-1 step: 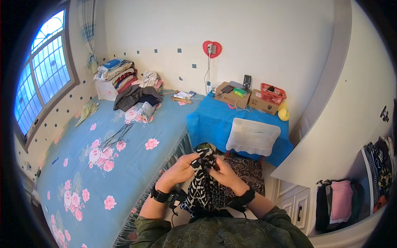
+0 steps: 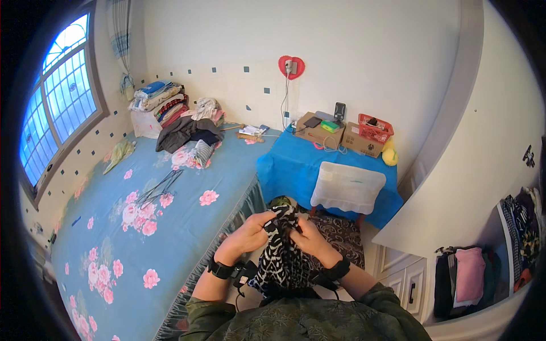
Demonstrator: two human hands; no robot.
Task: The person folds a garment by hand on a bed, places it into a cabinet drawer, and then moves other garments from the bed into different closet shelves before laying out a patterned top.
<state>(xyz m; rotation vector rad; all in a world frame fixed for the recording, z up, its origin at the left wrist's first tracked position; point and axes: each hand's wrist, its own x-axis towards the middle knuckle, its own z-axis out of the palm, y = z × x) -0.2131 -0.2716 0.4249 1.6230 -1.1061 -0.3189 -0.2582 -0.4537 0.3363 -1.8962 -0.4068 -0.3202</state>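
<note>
A black-and-white patterned garment [image 2: 276,256] hangs bunched in front of my body, its exact kind unclear from the folds. My left hand [image 2: 253,232] pinches its upper left edge. Opposite, my right hand [image 2: 311,238] grips the cloth at the upper right, with fingertips partly tucked behind the fabric. Both hands are closed and close together, and the lower part of the garment falls between my wrists. Dark bands with small devices are strapped around both wrists.
To the left is a bed [image 2: 182,227] with a blue floral sheet, piled clothes [image 2: 179,133] and thin dark wires [image 2: 162,186]. Ahead, a chair [image 2: 348,187] stands against a blue-covered table [image 2: 284,165] bearing boxes and a red basket [image 2: 375,129]. An open wardrobe [image 2: 500,238] with clothes is at right.
</note>
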